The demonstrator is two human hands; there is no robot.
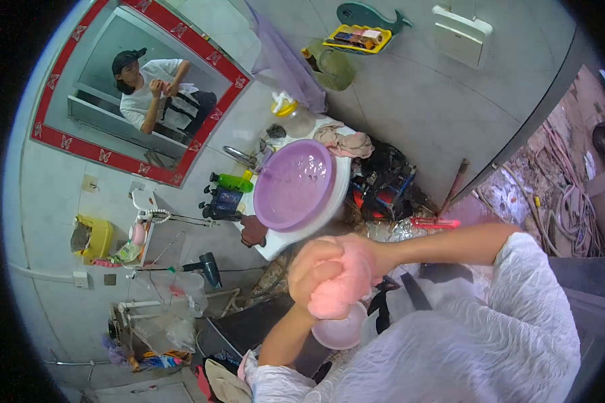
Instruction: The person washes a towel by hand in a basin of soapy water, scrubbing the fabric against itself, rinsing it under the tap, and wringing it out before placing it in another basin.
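Observation:
A bunched pink cloth point(343, 282) is squeezed between my two hands in front of my body. My left hand point(305, 279) is closed round its left side, with the forearm rising from the lower edge. From the right, my right hand point(333, 247) reaches across and is closed on the same cloth; the fingers of both hands overlap and are partly hidden. Just below the cloth a pale pink bowl point(341, 334) shows in part. Beyond my hands, a purple basin point(294, 185) holding water sits on the white sink point(341, 178).
A faucet point(240, 156), a green bottle point(232, 183) and dark pump bottles point(220, 201) line the sink's back edge. A beige cloth point(344, 141) and a brown cloth point(253, 230) lie on its rim. A hair dryer point(207, 269) hangs at left, below a red-framed mirror point(104, 156).

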